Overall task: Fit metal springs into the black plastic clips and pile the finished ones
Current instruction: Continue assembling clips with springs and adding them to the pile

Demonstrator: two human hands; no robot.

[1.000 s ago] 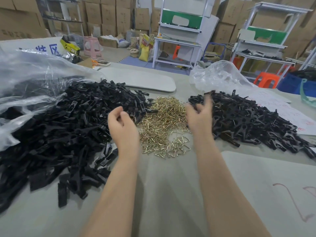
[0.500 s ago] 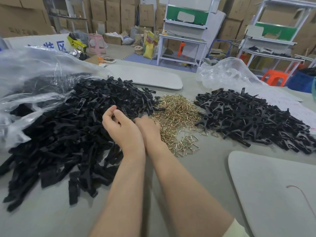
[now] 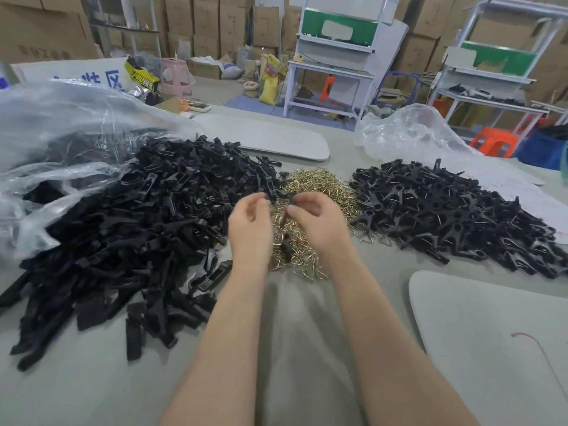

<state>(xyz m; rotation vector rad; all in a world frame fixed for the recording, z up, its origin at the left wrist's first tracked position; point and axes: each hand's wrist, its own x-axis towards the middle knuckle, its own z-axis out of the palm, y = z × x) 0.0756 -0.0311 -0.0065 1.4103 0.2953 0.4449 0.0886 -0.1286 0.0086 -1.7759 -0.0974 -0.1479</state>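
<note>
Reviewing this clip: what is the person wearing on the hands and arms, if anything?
Nothing visible. The left hand and right hand have no gloves, and no ring, watch or wristband shows. Both forearms are uncovered down to the picture's lower edge, with no sleeve in sight.

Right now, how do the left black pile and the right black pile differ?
The left pile is larger, of flat single pieces spilling from a clear bag; the right pile is smaller, its clips splayed with wire glints. Both are black plastic flanking the springs.
</note>
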